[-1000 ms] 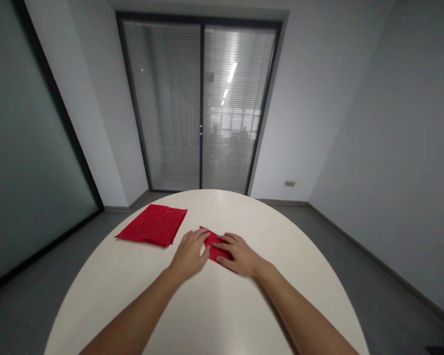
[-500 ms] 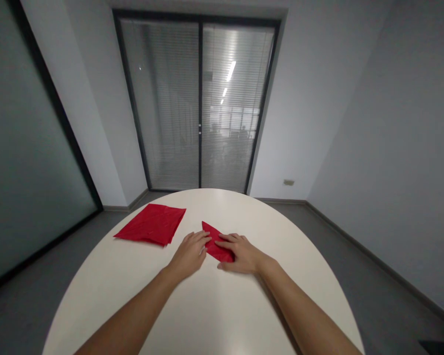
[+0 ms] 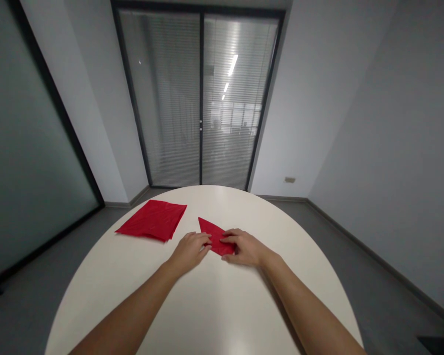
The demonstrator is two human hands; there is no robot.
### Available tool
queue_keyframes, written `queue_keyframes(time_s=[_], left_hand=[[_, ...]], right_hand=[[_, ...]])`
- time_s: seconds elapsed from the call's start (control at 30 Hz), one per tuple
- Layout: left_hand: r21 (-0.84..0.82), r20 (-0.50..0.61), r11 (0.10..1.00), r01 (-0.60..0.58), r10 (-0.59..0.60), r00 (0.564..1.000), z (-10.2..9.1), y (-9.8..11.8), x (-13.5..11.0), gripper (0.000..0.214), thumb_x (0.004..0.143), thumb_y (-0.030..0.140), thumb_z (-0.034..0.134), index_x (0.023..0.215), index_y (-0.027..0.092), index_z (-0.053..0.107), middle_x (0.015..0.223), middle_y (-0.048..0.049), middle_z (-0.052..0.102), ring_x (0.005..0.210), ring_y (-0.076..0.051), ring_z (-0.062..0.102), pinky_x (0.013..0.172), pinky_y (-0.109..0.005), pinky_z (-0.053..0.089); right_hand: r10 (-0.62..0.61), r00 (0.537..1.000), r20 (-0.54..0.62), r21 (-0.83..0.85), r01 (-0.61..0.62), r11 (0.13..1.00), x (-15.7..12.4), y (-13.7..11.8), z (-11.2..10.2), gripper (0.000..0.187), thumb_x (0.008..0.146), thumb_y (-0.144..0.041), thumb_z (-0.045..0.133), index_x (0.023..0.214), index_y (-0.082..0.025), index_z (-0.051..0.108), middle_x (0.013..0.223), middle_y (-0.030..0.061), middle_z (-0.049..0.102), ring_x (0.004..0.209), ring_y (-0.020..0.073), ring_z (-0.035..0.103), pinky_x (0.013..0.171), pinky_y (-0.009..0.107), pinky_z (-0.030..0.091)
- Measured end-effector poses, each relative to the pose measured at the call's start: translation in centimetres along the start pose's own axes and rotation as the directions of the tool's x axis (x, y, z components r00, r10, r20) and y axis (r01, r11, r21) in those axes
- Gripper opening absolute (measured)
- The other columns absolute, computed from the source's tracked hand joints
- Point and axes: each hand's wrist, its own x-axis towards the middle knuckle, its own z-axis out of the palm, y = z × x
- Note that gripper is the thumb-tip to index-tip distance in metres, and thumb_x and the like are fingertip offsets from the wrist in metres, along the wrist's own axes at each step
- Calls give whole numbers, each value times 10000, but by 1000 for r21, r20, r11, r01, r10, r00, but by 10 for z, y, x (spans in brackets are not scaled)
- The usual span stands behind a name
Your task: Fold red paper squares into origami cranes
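Note:
A small folded red sheet (image 3: 215, 238), of cloth or paper, lies on the white table between my hands, with one pointed corner facing away to the left. My left hand (image 3: 191, 250) has its fingertips and thumb closed at the sheet's near left edge. Over the sheet's right end is my right hand (image 3: 245, 248), fingers curled onto it and thumb at the near edge. That end is partly hidden under the hand.
Several layers of larger red sheet (image 3: 153, 220) lie flat at the table's left far side. The round white table (image 3: 192, 305) has a curved edge. Beyond it stand a glazed partition with blinds (image 3: 173, 108) and grey walls.
My right hand has drawn its fingers closer together and curled them more at the sheet's right end. The left hand and the small sheet have barely moved; the view has tilted slightly.

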Motion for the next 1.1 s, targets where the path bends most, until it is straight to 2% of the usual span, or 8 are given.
queue_keyframes(time_s=[0.1,0.23,0.43,0.53,0.7,0.83,1.0,1.1], left_hand=[[26,-27,999,30,-29,999,-1,-2,0,203,949,231,556,1046,218,734,1211,-71,731,1126,-242,669,1047,-436,454],[22,-14,999,50,-49,999,2,-7,-2,241,952,284,560,1119,218,720,1288,-95,693,1204,-260,630,1084,-460,428],[13,22,999,34,-35,999,6,-12,-3,258,969,315,547,1137,242,729,1339,-96,662,1291,-257,571,1120,-474,386],[20,14,999,34,-35,999,6,-13,-3,255,967,318,552,1123,248,742,1336,-92,664,1278,-261,580,1105,-463,404],[39,3,999,37,-37,999,7,-12,-2,262,965,309,556,1135,233,740,1337,-103,662,1259,-263,591,1101,-458,410],[38,1,999,34,-34,999,7,-11,-2,266,966,313,554,1144,227,732,1344,-108,656,1263,-268,588,1104,-472,405],[34,11,999,18,-19,1000,7,-13,-2,262,968,311,554,1145,221,726,1350,-104,653,1274,-263,581,1114,-467,401],[31,-7,999,21,-21,1000,7,-13,-1,248,962,316,563,1120,228,733,1326,-96,669,1252,-260,596,1107,-461,411]], right_hand=[[-10,1000,-14,1,10,1000,-1,0,-1,568,756,-451,767,1263,-205,704,1282,138,666,1174,307,611,1054,428,458],[-10,1000,-9,35,11,999,-3,1,-2,545,749,-429,778,1258,-245,708,1337,125,647,1208,309,608,1052,426,464],[-51,999,-17,9,51,999,-1,0,-2,374,800,-401,741,1130,-229,773,1318,141,662,1211,310,617,1036,413,468],[-69,997,-32,-3,69,998,0,0,-1,287,815,-363,719,1054,-221,794,1238,123,702,1129,277,658,983,369,493],[-81,996,-46,-45,79,996,1,-1,0,203,794,-233,665,942,-211,801,1004,65,761,826,191,695,764,273,518],[-108,992,-65,-110,101,989,2,-4,-1,201,817,-210,607,918,-206,781,843,44,764,736,179,678,746,271,493],[-52,996,-75,-106,44,993,4,-8,-3,213,863,-188,550,865,-202,762,818,38,767,714,171,677,689,254,465],[-54,995,-82,-62,49,997,3,-9,-4,185,851,-248,608,957,-206,754,883,36,772,729,170,679,699,256,474]])
